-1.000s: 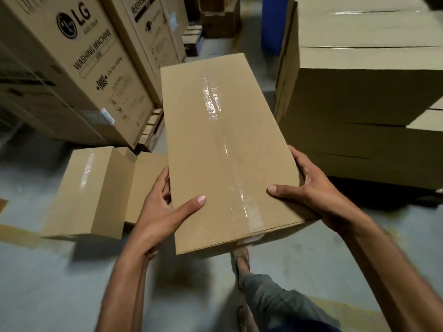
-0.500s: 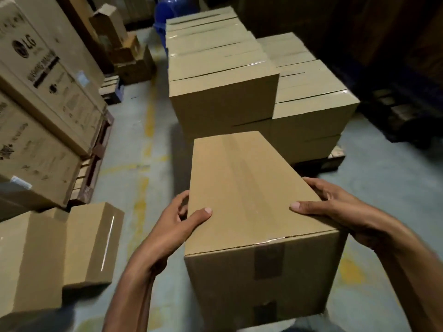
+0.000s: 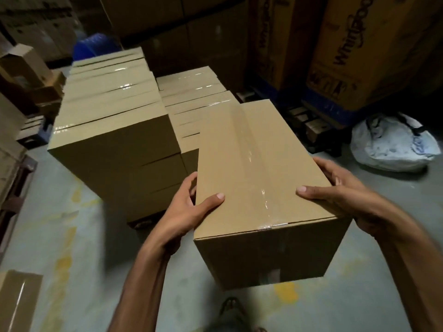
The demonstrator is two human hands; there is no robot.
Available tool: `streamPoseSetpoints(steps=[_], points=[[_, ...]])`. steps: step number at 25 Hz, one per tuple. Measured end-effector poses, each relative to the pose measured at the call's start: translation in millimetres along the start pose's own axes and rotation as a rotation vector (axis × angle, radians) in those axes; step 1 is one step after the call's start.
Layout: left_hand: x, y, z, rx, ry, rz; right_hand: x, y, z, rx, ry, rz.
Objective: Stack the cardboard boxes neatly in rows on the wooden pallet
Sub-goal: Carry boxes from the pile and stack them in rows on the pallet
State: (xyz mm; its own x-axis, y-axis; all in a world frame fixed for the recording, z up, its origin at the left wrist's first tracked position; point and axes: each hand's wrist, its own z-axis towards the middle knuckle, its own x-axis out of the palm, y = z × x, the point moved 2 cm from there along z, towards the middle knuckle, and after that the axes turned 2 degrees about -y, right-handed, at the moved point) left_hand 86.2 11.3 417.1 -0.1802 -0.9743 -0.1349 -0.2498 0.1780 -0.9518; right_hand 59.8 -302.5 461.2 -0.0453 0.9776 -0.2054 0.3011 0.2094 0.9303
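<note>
I carry a long taped cardboard box [image 3: 254, 168] in the air in front of me. My left hand [image 3: 189, 207] grips its left side, thumb on the top face. My right hand [image 3: 340, 195] grips the right side the same way. Ahead stands the pallet stack: a taller row of boxes [image 3: 110, 121] on the left and a lower row [image 3: 194, 92] on the right. The carried box overlaps the near end of the lower row. Only a dark bit of the wooden pallet [image 3: 143, 222] shows under the stack.
Large appliance cartons [image 3: 359, 51] on blue pallets stand at the back right. A white sack [image 3: 393, 142] lies on the floor to the right. A loose box [image 3: 16, 300] sits at the bottom left, more cartons at the left edge. My foot [image 3: 230, 305] shows below.
I have turned from the loose boxes on the floor toward the pallet stack and come closer to it. The carried box has swung right, now in front of the lower row. Both hands keep their hold.
</note>
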Motion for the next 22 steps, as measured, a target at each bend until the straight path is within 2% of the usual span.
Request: streamPoseSetpoints(steps=[10,16,22], points=[[99.6,-69.0,196.1,0.133,-0.076,0.01,-141.5,-1.2,185.0,-0.139,-0.078,0.087],[145.7,-116.2,296.5,0.103,-0.113,-0.001,-220.0,27.6,303.3,-0.192,-0.014,0.026],[187.6,-138.8,390.5,0.088,-0.324,-0.048,-272.9,52.7,464.3,-0.235,0.205,-0.034]])
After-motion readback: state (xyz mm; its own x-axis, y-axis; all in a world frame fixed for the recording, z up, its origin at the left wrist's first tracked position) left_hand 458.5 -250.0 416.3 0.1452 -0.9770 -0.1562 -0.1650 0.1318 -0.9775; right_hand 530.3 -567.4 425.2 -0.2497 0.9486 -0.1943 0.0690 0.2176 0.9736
